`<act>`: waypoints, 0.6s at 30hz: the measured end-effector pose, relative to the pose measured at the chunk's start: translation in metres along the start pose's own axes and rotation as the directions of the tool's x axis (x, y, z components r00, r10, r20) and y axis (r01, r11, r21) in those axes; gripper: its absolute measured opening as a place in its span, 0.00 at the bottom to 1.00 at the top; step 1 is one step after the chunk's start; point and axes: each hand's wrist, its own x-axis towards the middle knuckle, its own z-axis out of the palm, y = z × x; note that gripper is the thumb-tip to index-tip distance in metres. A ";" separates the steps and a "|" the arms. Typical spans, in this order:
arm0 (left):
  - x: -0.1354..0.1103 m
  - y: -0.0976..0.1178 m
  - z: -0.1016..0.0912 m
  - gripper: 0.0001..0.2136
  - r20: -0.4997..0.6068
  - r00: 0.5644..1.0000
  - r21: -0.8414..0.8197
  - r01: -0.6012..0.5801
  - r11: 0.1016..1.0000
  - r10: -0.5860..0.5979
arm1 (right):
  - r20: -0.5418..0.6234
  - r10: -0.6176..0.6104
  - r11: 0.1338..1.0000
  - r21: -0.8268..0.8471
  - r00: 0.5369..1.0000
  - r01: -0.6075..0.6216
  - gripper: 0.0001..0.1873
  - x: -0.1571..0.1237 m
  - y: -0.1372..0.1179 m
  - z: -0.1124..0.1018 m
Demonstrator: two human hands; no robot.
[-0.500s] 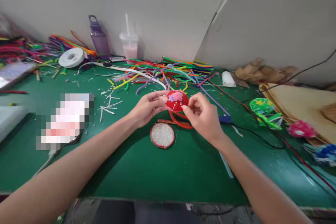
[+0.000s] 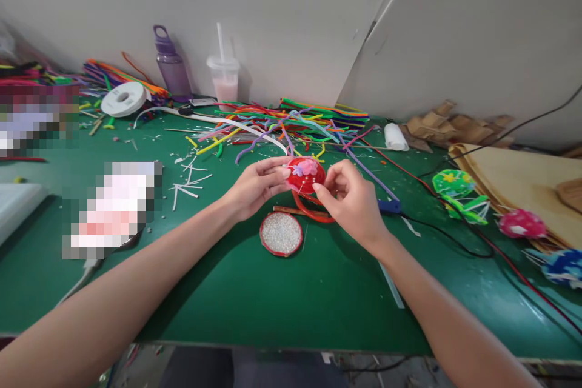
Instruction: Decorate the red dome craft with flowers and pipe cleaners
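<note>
My left hand [image 2: 254,187] is closed on the left side of a small red round ornament [image 2: 304,174] with pink and purple flowers and white beads on it, held just above the green table [image 2: 254,291]. My right hand [image 2: 352,200] pinches at the ornament's right lower edge, fingers curled together. Red loops [image 2: 313,211] hang below the ornament. A round red-rimmed lid of small white beads [image 2: 280,234] lies on the table right under my hands.
A heap of coloured pipe cleaners [image 2: 291,124] lies behind the hands. A purple bottle [image 2: 171,66], a pink drink cup [image 2: 224,79] and a white tape roll [image 2: 123,99] stand at the back. Finished ornaments [image 2: 457,191], wires and brown paper [image 2: 513,179] sit at right.
My right hand has shifted slightly left and closer against the ornament. Otherwise the hands and the ornament stay in place.
</note>
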 end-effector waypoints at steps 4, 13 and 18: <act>0.000 0.000 -0.001 0.12 -0.004 1.000 -0.005 -0.008 1.000 0.007 | 0.022 0.040 0.995 0.091 0.999 -0.042 0.09 0.001 0.000 -0.002; 0.001 0.000 0.001 0.12 -0.055 0.998 -0.004 -0.028 1.000 0.028 | 0.216 0.261 0.787 0.517 0.941 -0.337 0.17 0.005 -0.004 0.002; 0.001 0.000 0.001 0.13 -0.041 0.999 -0.011 -0.023 1.000 0.022 | 0.183 0.280 0.791 0.512 0.942 -0.335 0.19 0.004 -0.005 0.004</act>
